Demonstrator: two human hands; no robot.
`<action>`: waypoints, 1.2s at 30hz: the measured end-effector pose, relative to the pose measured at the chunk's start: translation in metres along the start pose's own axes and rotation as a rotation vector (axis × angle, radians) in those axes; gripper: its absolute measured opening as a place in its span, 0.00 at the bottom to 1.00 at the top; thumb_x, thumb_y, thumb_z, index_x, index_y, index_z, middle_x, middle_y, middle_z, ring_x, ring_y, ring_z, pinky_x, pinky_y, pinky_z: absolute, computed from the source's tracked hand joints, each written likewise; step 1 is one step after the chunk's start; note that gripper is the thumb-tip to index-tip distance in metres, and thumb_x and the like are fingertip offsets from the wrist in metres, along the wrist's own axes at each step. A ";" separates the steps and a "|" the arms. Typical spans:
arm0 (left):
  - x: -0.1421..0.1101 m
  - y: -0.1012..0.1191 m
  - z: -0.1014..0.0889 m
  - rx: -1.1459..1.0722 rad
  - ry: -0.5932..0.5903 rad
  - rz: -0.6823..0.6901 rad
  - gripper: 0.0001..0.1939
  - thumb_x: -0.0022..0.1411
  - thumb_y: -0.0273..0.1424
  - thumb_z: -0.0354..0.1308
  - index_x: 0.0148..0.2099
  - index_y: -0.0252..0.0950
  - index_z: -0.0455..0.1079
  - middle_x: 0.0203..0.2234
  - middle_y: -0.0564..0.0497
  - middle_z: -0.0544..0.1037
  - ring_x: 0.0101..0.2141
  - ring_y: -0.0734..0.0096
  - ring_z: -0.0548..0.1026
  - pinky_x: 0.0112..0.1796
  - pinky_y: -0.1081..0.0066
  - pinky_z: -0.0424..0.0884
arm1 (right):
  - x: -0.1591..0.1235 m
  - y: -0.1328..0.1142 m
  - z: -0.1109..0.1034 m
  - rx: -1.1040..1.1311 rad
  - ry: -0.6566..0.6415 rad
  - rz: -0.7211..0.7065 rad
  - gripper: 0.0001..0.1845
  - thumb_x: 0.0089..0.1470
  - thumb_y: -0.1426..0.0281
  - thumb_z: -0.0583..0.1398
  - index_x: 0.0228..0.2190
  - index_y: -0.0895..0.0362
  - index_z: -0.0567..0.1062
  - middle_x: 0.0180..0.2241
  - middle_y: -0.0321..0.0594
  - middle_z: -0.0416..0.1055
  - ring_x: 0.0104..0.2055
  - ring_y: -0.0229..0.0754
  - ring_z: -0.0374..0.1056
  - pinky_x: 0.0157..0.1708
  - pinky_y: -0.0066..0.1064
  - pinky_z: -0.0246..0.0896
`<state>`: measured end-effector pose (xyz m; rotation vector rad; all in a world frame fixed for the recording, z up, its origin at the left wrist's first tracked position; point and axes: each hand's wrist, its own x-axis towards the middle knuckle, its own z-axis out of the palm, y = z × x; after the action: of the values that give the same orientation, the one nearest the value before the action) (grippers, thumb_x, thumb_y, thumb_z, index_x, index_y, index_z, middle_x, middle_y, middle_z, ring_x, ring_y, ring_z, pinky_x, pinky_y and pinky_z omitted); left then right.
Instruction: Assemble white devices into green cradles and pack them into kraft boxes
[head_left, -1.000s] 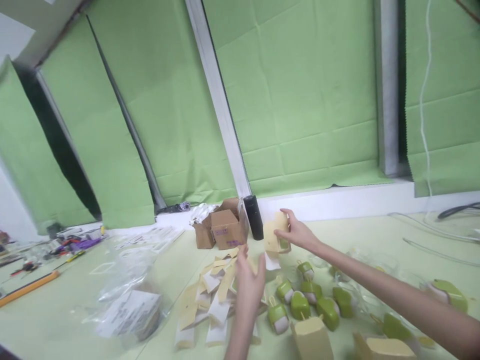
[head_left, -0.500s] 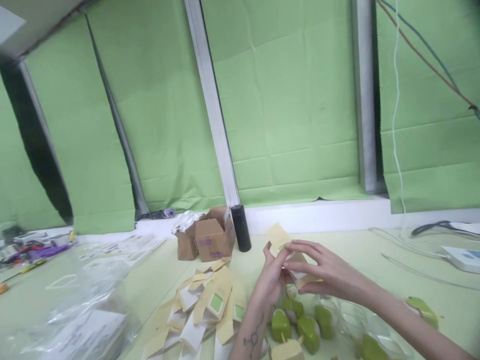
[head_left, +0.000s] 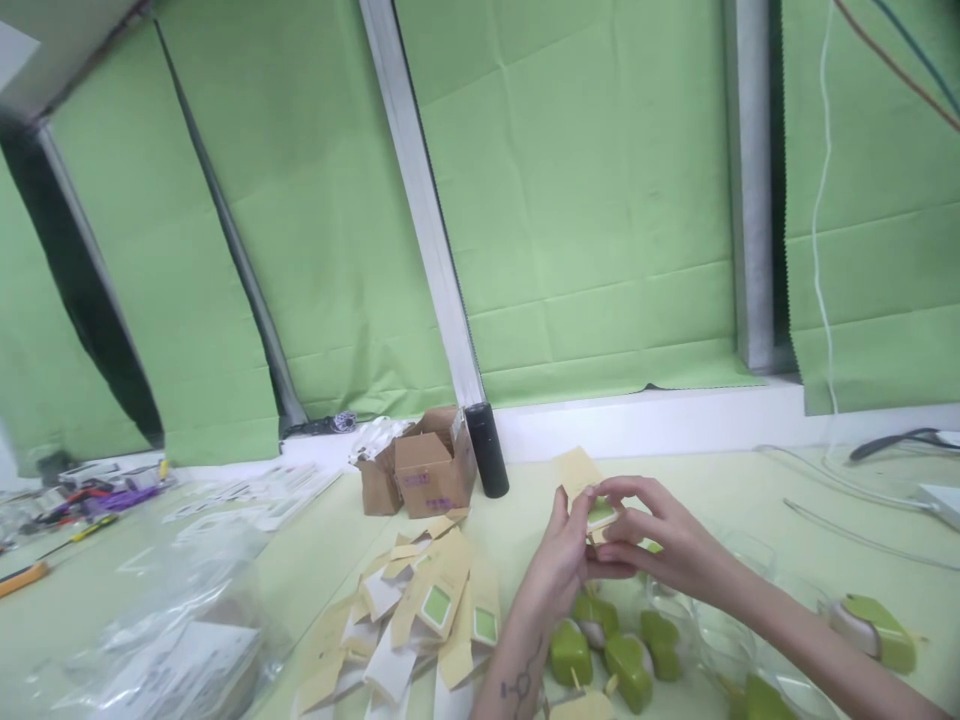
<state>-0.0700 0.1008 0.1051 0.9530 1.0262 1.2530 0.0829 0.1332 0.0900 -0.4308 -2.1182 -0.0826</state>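
Both my hands hold one small tan cardboard box [head_left: 581,480] with a green window, lifted above the table. My left hand [head_left: 556,562] grips it from below and the left, fingers closed on it. My right hand [head_left: 654,538] pinches its right side with thumb and fingers. Directly under my hands lie several green and white plastic pieces [head_left: 609,650]. To the left is a loose pile of flat tan box blanks [head_left: 420,610], some with green windows.
A brown carton [head_left: 420,472] and a black cylinder [head_left: 487,450] stand at the back by the white sill. Clear plastic bags with papers [head_left: 172,640] lie at the left. Tools [head_left: 82,500] are at the far left. Another green piece [head_left: 874,625] and cables [head_left: 892,445] are at the right.
My right hand brought the tan box in from the far side of the table; my left hand rose from the pile and joined it. Now both grip the box closely.
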 end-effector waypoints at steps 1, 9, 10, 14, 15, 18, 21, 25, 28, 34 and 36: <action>0.000 -0.001 0.000 0.016 -0.028 -0.016 0.54 0.55 0.47 0.58 0.66 0.30 0.24 0.41 0.37 0.76 0.22 0.66 0.77 0.30 0.58 0.77 | 0.000 0.001 0.001 -0.003 -0.003 0.011 0.04 0.57 0.68 0.58 0.29 0.52 0.69 0.46 0.44 0.67 0.46 0.49 0.67 0.40 0.43 0.68; -0.005 -0.002 0.002 0.080 -0.127 0.106 0.32 0.55 0.41 0.60 0.58 0.38 0.54 0.42 0.43 0.76 0.32 0.64 0.78 0.34 0.63 0.75 | -0.004 0.012 0.008 0.068 0.144 0.246 0.31 0.46 0.50 0.63 0.43 0.52 0.58 0.44 0.47 0.59 0.47 0.54 0.61 0.43 0.48 0.63; -0.003 -0.001 0.002 0.084 -0.092 0.151 0.29 0.56 0.40 0.59 0.57 0.38 0.55 0.45 0.43 0.75 0.36 0.63 0.78 0.37 0.64 0.75 | -0.003 0.013 0.006 0.100 0.128 0.261 0.35 0.44 0.47 0.62 0.46 0.52 0.57 0.45 0.47 0.58 0.47 0.54 0.61 0.43 0.47 0.63; 0.028 0.003 -0.014 0.204 0.148 0.275 0.23 0.60 0.32 0.55 0.56 0.38 0.57 0.53 0.46 0.69 0.51 0.65 0.69 0.50 0.66 0.66 | -0.001 0.015 -0.011 0.164 0.122 0.330 0.33 0.53 0.48 0.55 0.53 0.50 0.51 0.49 0.46 0.54 0.47 0.51 0.61 0.47 0.46 0.61; 0.039 0.004 -0.022 0.271 0.220 0.266 0.24 0.59 0.31 0.57 0.56 0.37 0.57 0.53 0.45 0.69 0.52 0.64 0.68 0.50 0.64 0.66 | 0.000 0.014 -0.016 0.149 0.144 0.338 0.30 0.55 0.51 0.54 0.53 0.50 0.52 0.49 0.45 0.54 0.47 0.50 0.61 0.48 0.46 0.60; 0.072 0.000 -0.046 0.504 0.382 0.181 0.19 0.61 0.35 0.55 0.54 0.35 0.62 0.50 0.44 0.69 0.46 0.60 0.71 0.45 0.55 0.69 | 0.001 0.012 -0.025 0.115 0.158 0.331 0.27 0.55 0.56 0.56 0.52 0.49 0.53 0.49 0.45 0.55 0.45 0.48 0.62 0.48 0.45 0.59; 0.089 -0.009 -0.061 0.730 0.494 0.096 0.18 0.62 0.35 0.55 0.53 0.35 0.63 0.49 0.45 0.70 0.44 0.62 0.72 0.43 0.56 0.71 | -0.001 0.012 -0.026 0.101 0.133 0.311 0.25 0.56 0.57 0.55 0.52 0.49 0.54 0.49 0.46 0.56 0.45 0.49 0.62 0.47 0.45 0.60; 0.078 -0.012 -0.073 1.008 0.575 0.062 0.19 0.61 0.35 0.56 0.53 0.35 0.63 0.50 0.44 0.69 0.46 0.60 0.71 0.45 0.55 0.69 | -0.006 0.013 -0.023 0.056 0.133 0.296 0.25 0.56 0.56 0.55 0.51 0.50 0.55 0.49 0.47 0.57 0.44 0.50 0.63 0.46 0.44 0.61; 0.048 0.003 -0.091 1.224 0.562 0.057 0.20 0.61 0.34 0.56 0.55 0.35 0.62 0.53 0.43 0.67 0.49 0.58 0.69 0.47 0.53 0.67 | -0.007 0.011 -0.025 0.047 0.133 0.279 0.24 0.56 0.57 0.55 0.51 0.51 0.56 0.49 0.48 0.58 0.44 0.49 0.63 0.46 0.45 0.60; -0.032 0.039 -0.138 1.531 0.528 -0.187 0.17 0.62 0.36 0.55 0.52 0.35 0.65 0.50 0.45 0.69 0.47 0.59 0.70 0.45 0.53 0.68 | -0.005 0.012 -0.026 -0.002 0.122 0.172 0.23 0.56 0.60 0.56 0.51 0.51 0.57 0.49 0.48 0.61 0.46 0.51 0.64 0.48 0.47 0.58; -0.051 0.040 -0.143 1.553 0.502 -0.206 0.16 0.61 0.35 0.55 0.50 0.34 0.66 0.49 0.45 0.70 0.47 0.60 0.70 0.47 0.52 0.67 | -0.006 0.012 -0.024 -0.004 0.106 0.166 0.23 0.56 0.60 0.56 0.50 0.51 0.57 0.49 0.48 0.62 0.48 0.52 0.64 0.48 0.46 0.58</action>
<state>-0.2197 0.0544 0.1076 1.5835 2.5347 0.2974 0.1089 0.1375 0.0976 -0.5898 -1.9709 -0.0138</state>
